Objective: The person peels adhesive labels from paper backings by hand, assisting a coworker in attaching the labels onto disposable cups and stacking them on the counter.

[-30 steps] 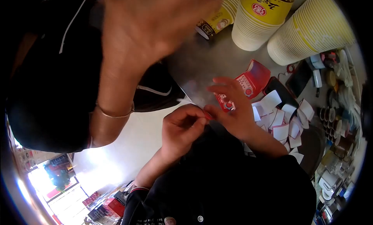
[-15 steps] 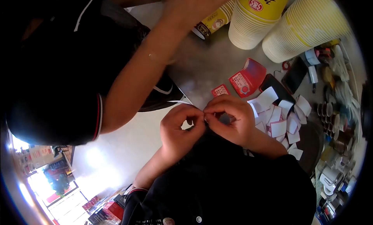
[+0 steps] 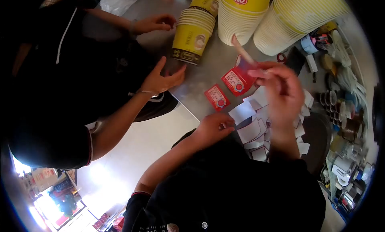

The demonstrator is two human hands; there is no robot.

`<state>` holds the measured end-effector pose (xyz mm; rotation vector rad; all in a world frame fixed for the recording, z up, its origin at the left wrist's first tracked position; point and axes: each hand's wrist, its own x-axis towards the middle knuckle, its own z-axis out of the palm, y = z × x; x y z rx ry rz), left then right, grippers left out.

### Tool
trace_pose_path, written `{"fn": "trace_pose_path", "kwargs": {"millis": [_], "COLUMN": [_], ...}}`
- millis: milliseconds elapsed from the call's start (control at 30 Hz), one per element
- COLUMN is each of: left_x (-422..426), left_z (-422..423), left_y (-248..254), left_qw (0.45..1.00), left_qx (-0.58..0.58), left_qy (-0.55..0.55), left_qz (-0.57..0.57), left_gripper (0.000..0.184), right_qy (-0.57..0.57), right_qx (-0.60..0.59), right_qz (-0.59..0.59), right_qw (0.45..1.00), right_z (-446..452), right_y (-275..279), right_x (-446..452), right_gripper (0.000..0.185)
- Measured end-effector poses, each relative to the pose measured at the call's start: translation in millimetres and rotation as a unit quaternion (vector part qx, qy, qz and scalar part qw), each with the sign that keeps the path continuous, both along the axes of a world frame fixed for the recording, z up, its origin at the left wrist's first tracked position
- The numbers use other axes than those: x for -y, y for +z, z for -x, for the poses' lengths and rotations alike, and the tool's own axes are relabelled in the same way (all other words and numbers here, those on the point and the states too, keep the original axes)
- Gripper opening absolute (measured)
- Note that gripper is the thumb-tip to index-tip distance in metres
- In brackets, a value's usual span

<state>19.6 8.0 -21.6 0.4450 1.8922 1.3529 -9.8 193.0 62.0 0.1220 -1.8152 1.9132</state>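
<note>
My right hand (image 3: 282, 89), blurred by motion, is raised above the table and pinches a thin, curved paper label (image 3: 242, 51) seen nearly edge-on. Beneath the label lies a stack of red printed labels (image 3: 236, 80), with a single red label (image 3: 217, 97) to its left. My left hand (image 3: 214, 130) rests by the table's near edge, fingers loosely curled and nothing visible in them. Beside its fingertips begins a heap of white paper squares (image 3: 250, 130), some showing red edges.
Across the table corner, a co-worker's two hands (image 3: 162, 77) are spread near a stack of yellow paper cups (image 3: 193, 35). Taller cup stacks (image 3: 236, 23) (image 3: 294, 23) stand behind. Tape, a dark phone (image 3: 295, 60) and small goods crowd the right side.
My hands, pinched together before, have parted: the right moved up to the red labels and holds one, the left moved slightly right. The co-worker's hands came down beside the cup stack, which now lies nearer.
</note>
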Motion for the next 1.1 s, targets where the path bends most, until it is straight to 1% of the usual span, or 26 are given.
{"fn": "trace_pose_path", "kwargs": {"millis": [33,67,100,133,167,200,233,367,433,467,533,567,633,667,700,733,767,833,867,900,933,967,1000,1033,1067,1100], "left_x": [-5,-6,-5,-5,-7,-7,-6,-3,5,7,13,17,23,26,29,30,31,32,34,38,42,43,47,47,46,43], "left_z": [1,3,11,13,18,23,26,25,22,21,19,16,13,13,12,11,9,6,3,0,-1,1,2,3,4,4], "left_y": [-8,-18,-26,-32,-26,-23,-27,-36,-39,-35,-26,-23,-17,-12,-7,-5,-3,-1,-6,-12,-16,-10,-2,7,16,22], "left_qw": [0.995,0.98,0.956,0.957,0.924,0.879,0.897,0.89,0.899,0.899,0.922,0.921,0.951,0.95,0.967,0.97,0.97,0.949,0.948,0.963,0.963,0.957,0.943,0.932,0.917,0.909], "left_qx": [-0.093,-0.184,-0.269,-0.267,-0.327,-0.382,-0.336,-0.352,-0.36,-0.359,-0.316,-0.315,-0.208,-0.209,-0.105,0.0,-0.001,0.026,0.024,-0.074,-0.122,-0.171,-0.266,-0.313,-0.36,-0.374], "left_qy": [0.03,0.061,0.094,0.093,0.123,0.151,0.123,0.13,0.147,0.149,0.18,0.181,0.215,0.216,0.231,0.243,0.245,0.295,0.297,0.259,0.238,0.218,0.168,0.141,0.117,0.117], "left_qz": [0.025,0.05,0.069,0.07,0.156,0.24,0.26,0.26,0.203,0.204,0.135,0.137,0.081,0.082,0.038,-0.007,-0.008,-0.107,-0.108,-0.011,0.037,0.086,0.107,0.117,0.127,0.139], "left_gripper": [0.019,0.02,0.035,0.035,0.045,0.055,0.064,0.061,0.06,0.06,0.065,0.065,0.064,0.064,0.064,0.065,0.065,0.065,0.065,0.066,0.066,0.067,0.061,0.058,0.056,0.051], "right_qy": [0.042,0.074,0.092,0.111,0.111,0.108,0.106,0.135,0.134,0.136,0.089,0.091,0.095,0.097,0.096,0.096,0.098,0.126,0.128,0.099,0.071,0.072,0.077,0.081,0.082,0.085], "right_qx": [-0.011,0.0,-0.004,-0.007,-0.006,-0.001,0.004,0.03,0.033,0.034,0.02,0.021,0.027,0.026,0.026,0.026,0.025,0.02,0.018,0.004,-0.01,-0.011,-0.016,-0.021,-0.023,-0.03], "right_qz": [-0.056,-0.011,0.014,0.038,0.04,0.003,-0.033,-0.052,-0.051,-0.051,-0.041,-0.04,-0.037,-0.037,-0.042,-0.048,-0.048,-0.113,-0.114,-0.101,-0.088,-0.089,-0.114,-0.138,-0.139,-0.138], "right_qw": [0.997,0.997,0.996,0.993,0.993,0.994,0.994,0.989,0.989,0.989,0.995,0.995,0.994,0.994,0.994,0.994,0.994,0.985,0.985,0.99,0.994,0.993,0.99,0.987,0.987,0.986], "right_z": [0,-1,-1,-1,-1,0,1,0,1,3,9,9,11,12,12,12,11,10,11,12,12,13,13,13,13,13], "right_y": [-5,-10,-8,-7,-8,-9,-10,-10,-10,-11,-15,-15,-16,-16,-16,-15,-15,-13,-14,-16,-17,-17,-16,-15,-14,-11], "right_x": [-1,6,15,22,24,26,28,29,29,30,33,34,36,37,39,40,40,40,42,47,50,51,51,51,52,53], "right_gripper": [0.008,0.01,0.012,0.014,0.014,0.013,0.014,0.017,0.018,0.018,0.014,0.014,0.014,0.014,0.014,0.014,0.014,0.017,0.017,0.016,0.016,0.016,0.016,0.015,0.015,0.015]}}
